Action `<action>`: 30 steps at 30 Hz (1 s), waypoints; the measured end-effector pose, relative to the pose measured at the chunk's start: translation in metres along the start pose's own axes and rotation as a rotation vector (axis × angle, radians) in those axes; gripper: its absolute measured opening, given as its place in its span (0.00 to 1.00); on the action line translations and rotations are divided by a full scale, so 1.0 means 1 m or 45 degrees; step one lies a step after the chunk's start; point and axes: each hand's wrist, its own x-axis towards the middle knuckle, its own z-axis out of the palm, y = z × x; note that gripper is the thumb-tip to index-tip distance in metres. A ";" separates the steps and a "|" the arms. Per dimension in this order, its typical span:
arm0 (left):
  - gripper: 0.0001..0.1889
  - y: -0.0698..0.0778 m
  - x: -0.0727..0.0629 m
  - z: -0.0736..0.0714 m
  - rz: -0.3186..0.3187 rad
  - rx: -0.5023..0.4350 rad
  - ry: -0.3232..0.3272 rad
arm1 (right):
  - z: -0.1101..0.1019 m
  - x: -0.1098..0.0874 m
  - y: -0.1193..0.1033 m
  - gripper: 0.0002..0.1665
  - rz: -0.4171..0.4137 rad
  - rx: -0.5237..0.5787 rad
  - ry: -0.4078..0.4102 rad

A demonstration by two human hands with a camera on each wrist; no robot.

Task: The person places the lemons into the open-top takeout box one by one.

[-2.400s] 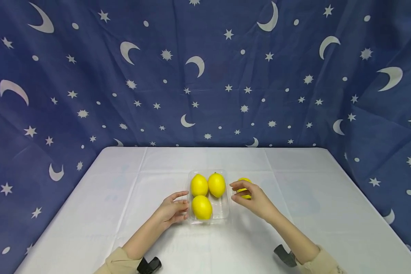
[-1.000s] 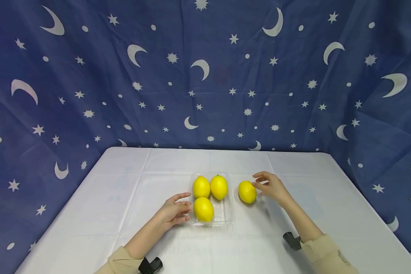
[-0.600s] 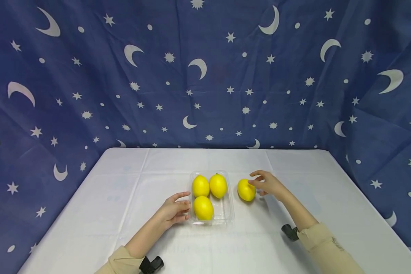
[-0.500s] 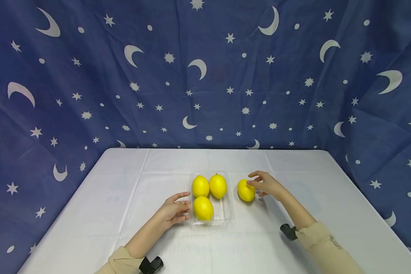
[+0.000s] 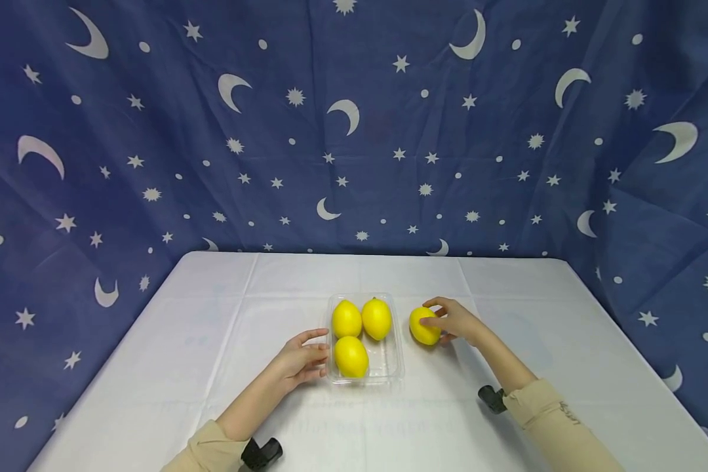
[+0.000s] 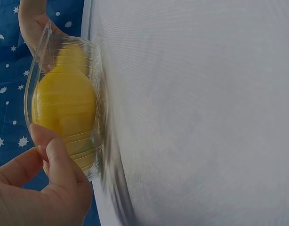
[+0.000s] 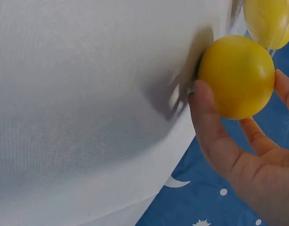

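My right hand [image 5: 455,322] holds a yellow lemon [image 5: 425,326] on the white table, just right of a clear plastic tray [image 5: 383,375]. In the right wrist view its fingers curl around the near side of the lemon [image 7: 237,77]. Three more lemons sit in the tray: one at back left [image 5: 346,319], one at back right [image 5: 377,319] and one at front left [image 5: 351,357]. At the tray's left side is my left hand [image 5: 297,362], its relaxed fingers spread. The left wrist view shows the fingertips [image 6: 43,134] touching the tray's rim.
A white cloth covers the table [image 5: 242,419]. Behind and beside it hangs a dark blue curtain [image 5: 389,118] with moons and stars. Black wrist-worn devices show at the left [image 5: 262,453] and right [image 5: 492,398] forearms.
My right hand first drew back right from over the loose lemon, then came left again and now grips it. The left hand and the tray with its lemons stay in place.
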 end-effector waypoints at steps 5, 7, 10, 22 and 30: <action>0.25 -0.001 0.001 0.001 -0.006 0.000 0.008 | 0.002 -0.002 0.002 0.31 -0.003 0.001 0.019; 0.26 -0.001 0.001 0.001 -0.007 0.001 0.009 | 0.003 -0.004 0.002 0.31 -0.016 -0.003 0.023; 0.26 0.000 0.001 0.000 -0.007 0.005 0.006 | 0.004 -0.005 0.001 0.31 -0.030 -0.003 0.038; 0.25 0.005 0.003 0.002 0.005 0.002 0.026 | 0.006 -0.005 -0.006 0.29 -0.070 -0.033 0.145; 0.25 -0.001 0.000 0.001 0.011 -0.014 0.025 | 0.011 -0.021 -0.012 0.29 -0.119 0.014 0.183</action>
